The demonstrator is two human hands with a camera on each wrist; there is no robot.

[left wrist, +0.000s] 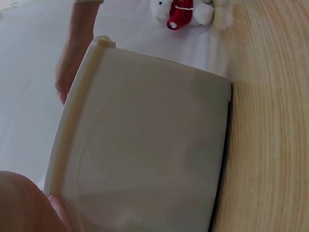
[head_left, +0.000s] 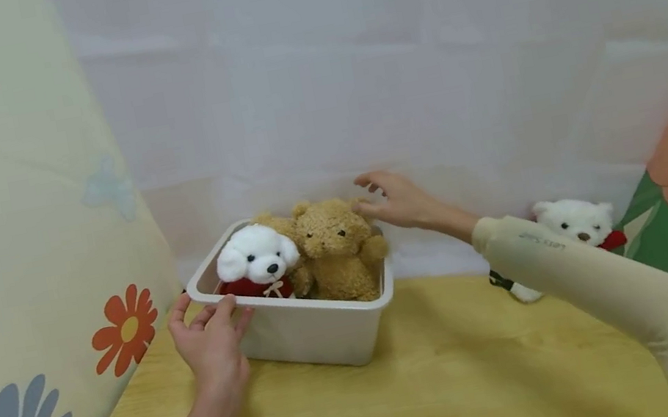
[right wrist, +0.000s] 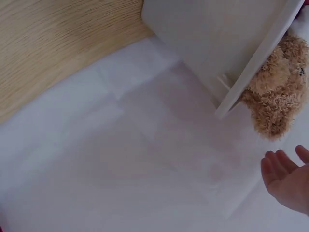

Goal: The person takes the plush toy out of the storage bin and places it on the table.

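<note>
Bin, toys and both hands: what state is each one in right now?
Bin: upright on the table, no lid, holding two toys.
Brown bear: sitting in the bin.
White dog: in the bin beside the bear.
White bear: outside, on the table.
Left hand: gripping the rim.
Right hand: open, by the bear.

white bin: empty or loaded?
Loaded. The white bin holds a white plush dog and a brown teddy bear, both sticking up above its rim. Whether anything lies beneath them is hidden.

Small print on right sleeve [head_left: 541, 239], unreadable
</note>
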